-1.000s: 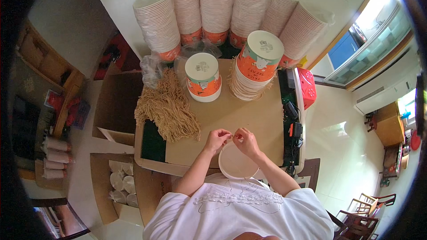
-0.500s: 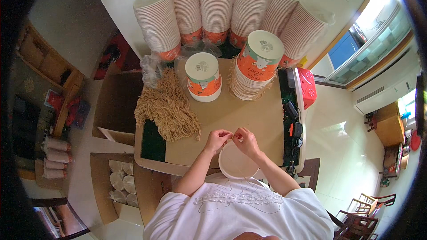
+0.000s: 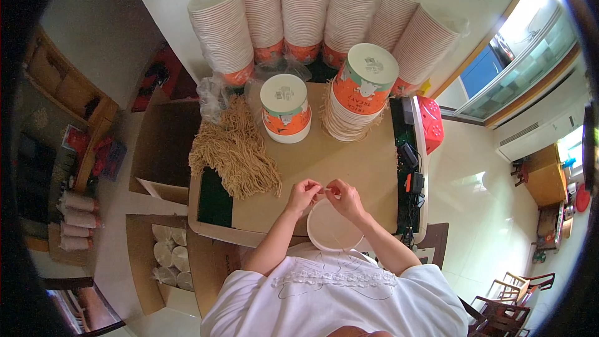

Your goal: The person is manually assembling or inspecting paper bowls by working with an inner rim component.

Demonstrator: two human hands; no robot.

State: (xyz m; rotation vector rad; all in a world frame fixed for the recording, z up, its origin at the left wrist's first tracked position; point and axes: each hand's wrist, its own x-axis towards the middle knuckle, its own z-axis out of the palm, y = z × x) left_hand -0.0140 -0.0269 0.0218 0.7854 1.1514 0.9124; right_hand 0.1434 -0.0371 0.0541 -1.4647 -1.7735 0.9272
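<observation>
A white paper bucket (image 3: 335,228) rests at the table's near edge against my shirt, its open mouth facing up. Above its far rim my left hand (image 3: 304,196) and my right hand (image 3: 344,198) meet, fingertips pinched close together. Between them is what looks like a thin tan cord, mostly hidden by the fingers. A pale line shows inside the bucket, too faint to identify. To the left lies a loose heap of tan cords (image 3: 237,153). Upside down beyond my hands stand a short orange-and-green bucket stack (image 3: 286,118) and a taller stack (image 3: 362,97) with cords around its lower rims.
Tall plastic-wrapped bucket stacks (image 3: 306,6) line the wall. A cardboard sheet (image 3: 312,165) covers the table. Power adapters (image 3: 412,181) and a red basket (image 3: 430,122) are along the right edge. An open carton (image 3: 146,268) of wrapped white buckets stands at lower left.
My fingers have shifted slightly: the left fingertips have moved a little left and up, and the right hand has turned a bit. The bucket and the stacks stay in place.
</observation>
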